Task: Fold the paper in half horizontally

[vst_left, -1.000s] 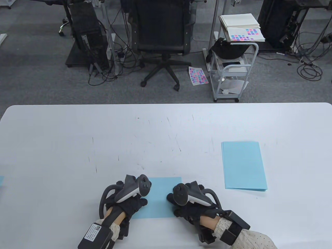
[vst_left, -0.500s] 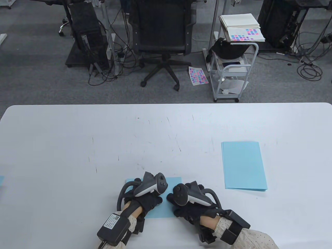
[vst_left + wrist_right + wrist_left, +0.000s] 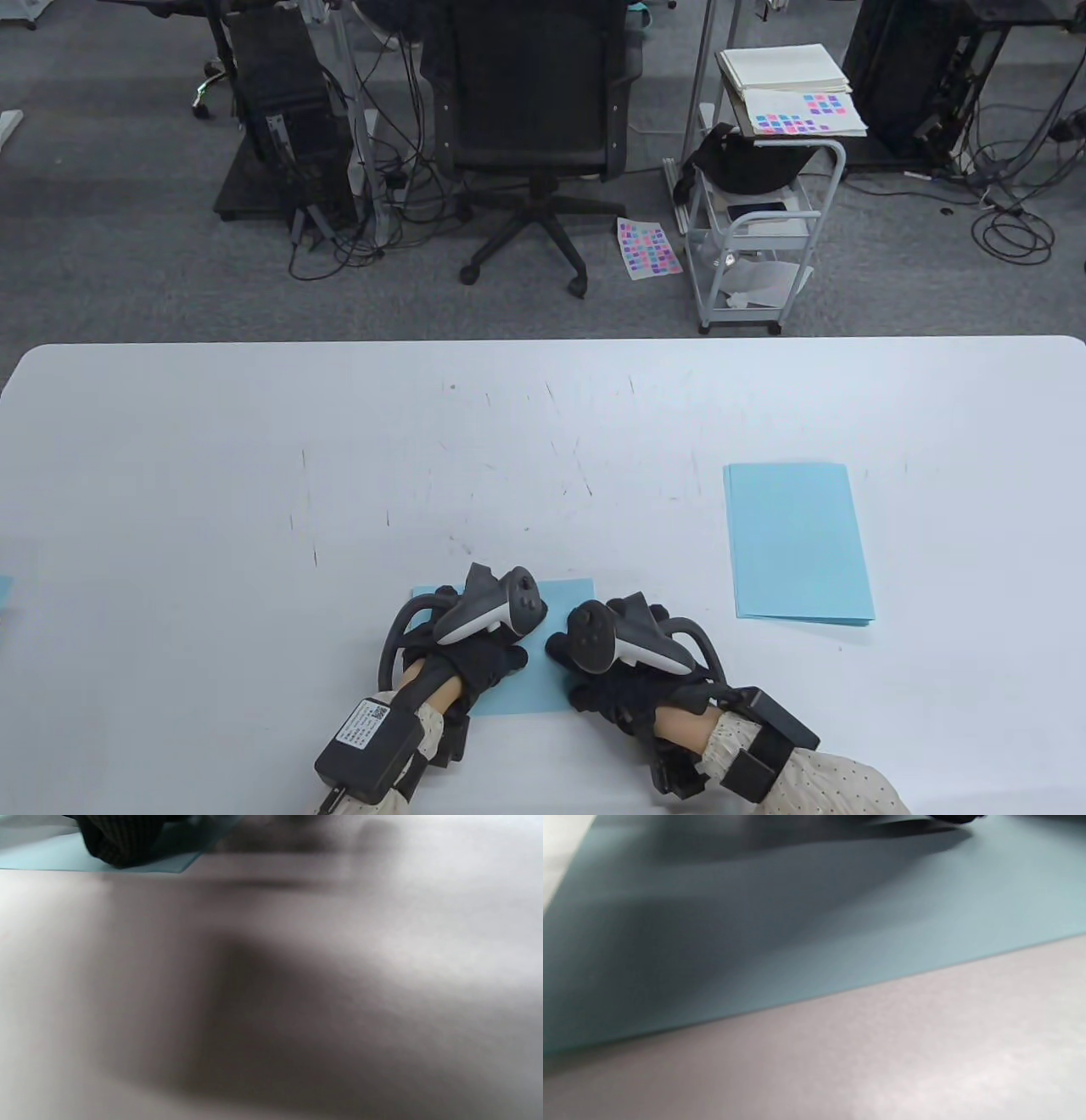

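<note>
A light blue paper, folded over, lies flat on the white table near the front edge. My left hand rests on its left and middle part and presses down. My right hand rests on its right edge. Neither hand grips the paper. In the left wrist view the paper fills the upper half, lying flat. In the right wrist view a gloved fingertip sits on the paper's corner. The trackers hide most of both hands' fingers in the table view.
A stack of light blue sheets lies to the right of the hands. A bit of blue paper shows at the table's left edge. Beyond the far edge stand an office chair and a small cart.
My left hand slid right across the paper, from its left edge toward the middle, then held almost still. My right hand and the paper have not moved.
</note>
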The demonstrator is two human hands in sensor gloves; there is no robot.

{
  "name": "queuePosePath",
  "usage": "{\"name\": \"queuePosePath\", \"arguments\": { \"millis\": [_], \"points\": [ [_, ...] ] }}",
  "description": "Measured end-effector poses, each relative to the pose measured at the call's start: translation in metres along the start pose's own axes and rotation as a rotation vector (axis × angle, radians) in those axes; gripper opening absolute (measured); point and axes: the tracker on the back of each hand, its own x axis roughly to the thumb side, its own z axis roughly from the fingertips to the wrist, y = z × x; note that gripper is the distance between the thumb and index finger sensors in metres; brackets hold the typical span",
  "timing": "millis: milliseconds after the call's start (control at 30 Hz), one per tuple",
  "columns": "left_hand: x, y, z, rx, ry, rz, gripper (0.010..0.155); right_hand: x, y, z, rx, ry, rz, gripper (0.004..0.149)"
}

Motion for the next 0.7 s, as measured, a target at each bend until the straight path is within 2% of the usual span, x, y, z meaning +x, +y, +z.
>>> {"name": "queuePosePath", "arguments": {
  "millis": [233, 700],
  "points": [
    [-0.008, -0.001, 0.000, -0.002, 0.026, -0.015, 0.070, -0.001, 0.000, 0.000, -0.005, 0.002, 0.002, 0.067],
    [-0.044, -0.002, 0.003, -0.003, 0.101, 0.021, 0.069, -0.001, 0.000, 0.001, -0.009, 0.003, 0.004, 0.066]
  ]
}}
